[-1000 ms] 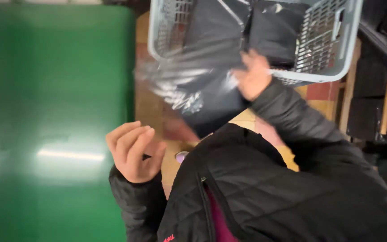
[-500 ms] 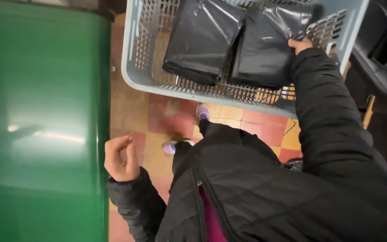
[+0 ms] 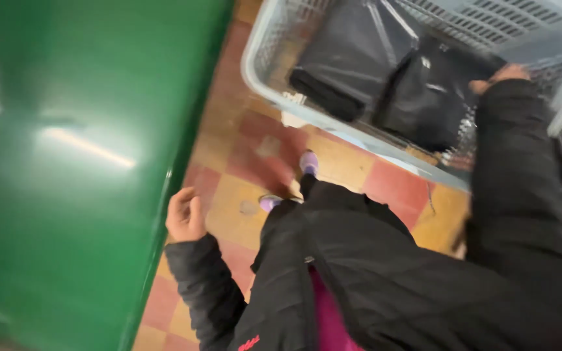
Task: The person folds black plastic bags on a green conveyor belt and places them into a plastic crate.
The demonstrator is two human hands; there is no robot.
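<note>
My right hand [image 3: 499, 77] reaches into a pale grey plastic basket [image 3: 253, 71] and rests on the top edge of a black plastic-wrapped pack [image 3: 424, 97]. The black sleeve hides most of the hand, so its grip does not show. A second black wrapped pack [image 3: 352, 58] lies beside it in the basket, to the left. My left hand [image 3: 185, 216] hangs low next to a green surface, fingers loosely curled, holding nothing.
A large glossy green surface [image 3: 66, 162] fills the left side, close to my left arm. The floor [image 3: 255, 149] has red and yellow tiles. My purple shoes [image 3: 308, 162] stand just before the basket. Dark objects sit at the far right edge.
One second ago my right hand held a black wrapped pack above the basket. The pack now lies in the basket with the hand on it. My left hand has dropped lower.
</note>
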